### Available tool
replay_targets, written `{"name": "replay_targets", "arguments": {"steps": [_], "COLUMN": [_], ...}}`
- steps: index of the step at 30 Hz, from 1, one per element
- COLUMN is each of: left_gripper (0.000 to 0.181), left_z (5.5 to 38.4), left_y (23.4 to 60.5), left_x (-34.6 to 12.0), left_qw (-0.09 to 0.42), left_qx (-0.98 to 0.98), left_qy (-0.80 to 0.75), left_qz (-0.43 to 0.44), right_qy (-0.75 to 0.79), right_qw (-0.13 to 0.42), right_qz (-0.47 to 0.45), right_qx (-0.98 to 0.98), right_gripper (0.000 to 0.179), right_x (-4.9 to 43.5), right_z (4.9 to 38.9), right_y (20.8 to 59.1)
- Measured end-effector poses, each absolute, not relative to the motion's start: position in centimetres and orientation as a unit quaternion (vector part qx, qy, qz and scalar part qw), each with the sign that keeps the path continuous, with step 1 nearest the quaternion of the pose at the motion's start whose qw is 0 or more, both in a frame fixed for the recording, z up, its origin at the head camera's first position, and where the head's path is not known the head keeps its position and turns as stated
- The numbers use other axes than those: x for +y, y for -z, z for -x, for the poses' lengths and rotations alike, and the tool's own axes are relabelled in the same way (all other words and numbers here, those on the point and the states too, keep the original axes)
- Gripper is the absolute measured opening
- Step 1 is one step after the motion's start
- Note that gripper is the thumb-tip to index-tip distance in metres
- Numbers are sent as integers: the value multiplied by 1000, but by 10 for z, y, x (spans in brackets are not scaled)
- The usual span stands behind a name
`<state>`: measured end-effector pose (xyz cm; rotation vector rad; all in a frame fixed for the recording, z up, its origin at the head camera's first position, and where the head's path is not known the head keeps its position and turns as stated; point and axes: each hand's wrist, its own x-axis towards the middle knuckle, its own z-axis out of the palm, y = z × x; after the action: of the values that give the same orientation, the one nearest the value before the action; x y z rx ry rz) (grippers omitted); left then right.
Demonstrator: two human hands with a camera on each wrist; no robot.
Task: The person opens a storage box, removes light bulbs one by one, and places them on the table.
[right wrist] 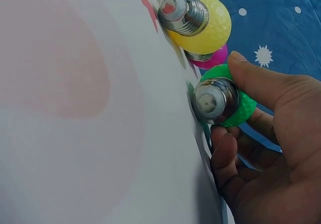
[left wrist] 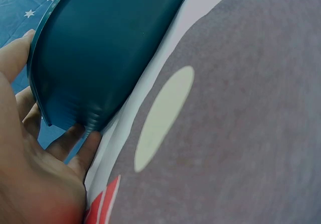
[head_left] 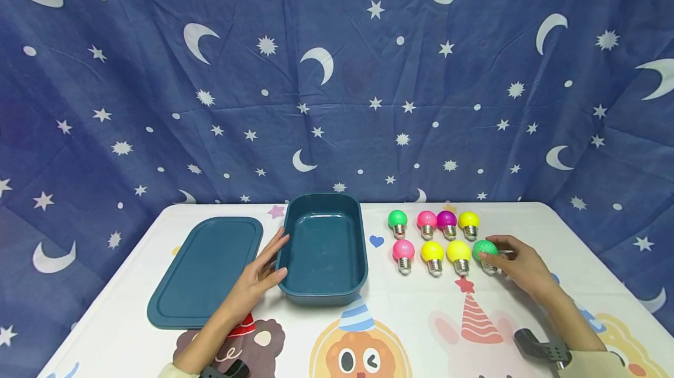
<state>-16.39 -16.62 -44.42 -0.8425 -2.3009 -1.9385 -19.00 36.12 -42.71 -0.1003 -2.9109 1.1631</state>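
At the right end of the front row of light bulbs, my right hand [head_left: 518, 264] pinches a green light bulb [head_left: 483, 248] between thumb and fingers. The right wrist view shows the bulb's metal screw base [right wrist: 213, 101] facing the camera, with the bulb against the tablecloth. My left hand [head_left: 255, 281] rests against the left wall of a deep teal container [head_left: 322, 299], its fingers spread and loosely bent. The container stands upright with a bare inside. In the left wrist view, the fingers [left wrist: 88, 151] touch its outer wall.
Left of the container lies a flat teal lid [head_left: 205, 272]. Beside the held bulb is a yellow bulb [head_left: 458, 251]; several others, including a pink bulb [head_left: 403, 250] and a purple bulb [head_left: 446, 220], lie in two rows. A dark blue star-patterned curtain [head_left: 337, 85] hangs behind the table.
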Motion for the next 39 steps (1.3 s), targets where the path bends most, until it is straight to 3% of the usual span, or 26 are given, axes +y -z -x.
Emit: {"name": "replay_targets", "arguments": {"steps": [39], "left_gripper": [58], "left_z": [162], "left_y": [443], "left_x": [-166], "left_qw": [19], "left_qx": [-736], "left_qy": [619], "left_qz": [274], "right_qy": [-356], "right_qw": [3], "right_qz": [42], "right_qx": [-934], "right_gripper": [79], "right_x": [359], "right_z": [189], "right_y": [428]}}
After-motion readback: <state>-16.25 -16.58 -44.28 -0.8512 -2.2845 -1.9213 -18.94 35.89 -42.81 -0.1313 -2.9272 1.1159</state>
